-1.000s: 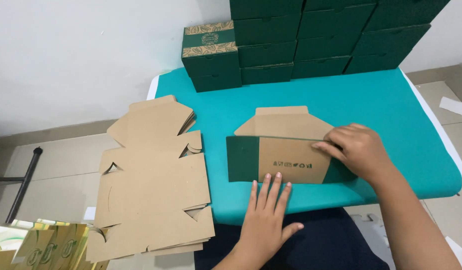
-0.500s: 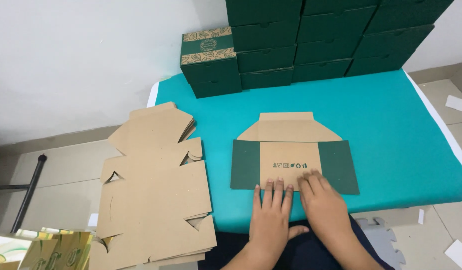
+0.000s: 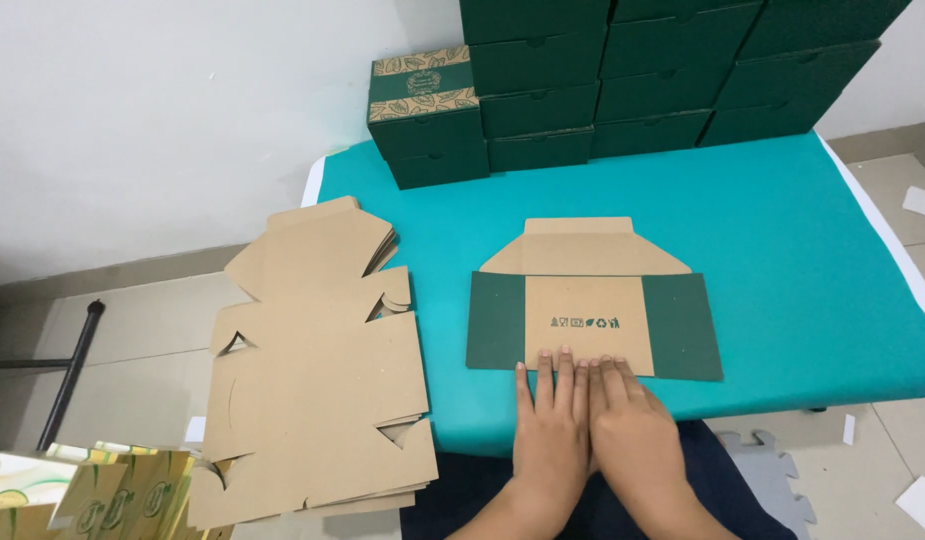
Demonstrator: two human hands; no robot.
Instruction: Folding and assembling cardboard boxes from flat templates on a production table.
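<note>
Flat box blank (image 3: 592,310) lies on the teal-covered bench (image 3: 782,250), near its front edge. Blank is partly folded: brown centre panel, dark green side panels left and right, brown flap with angled corners pointing away from the person.

Left hand (image 3: 550,420) and right hand (image 3: 627,420) lie side by side, touching each other, palms down, fingers straight and together. Fingertips press on the near edge of the brown centre panel. Neither hand grips anything; both are flat and open.

To the left, beside the bench, a stack of unfolded brown blanks (image 3: 317,370). At the back of the bench, a wall of dark green finished boxes (image 3: 662,80); at its left end, one box with a leaf-patterned brown band (image 3: 422,95) sits on another green box. Yellow-green printed cartons (image 3: 92,495) at lower left.
</note>
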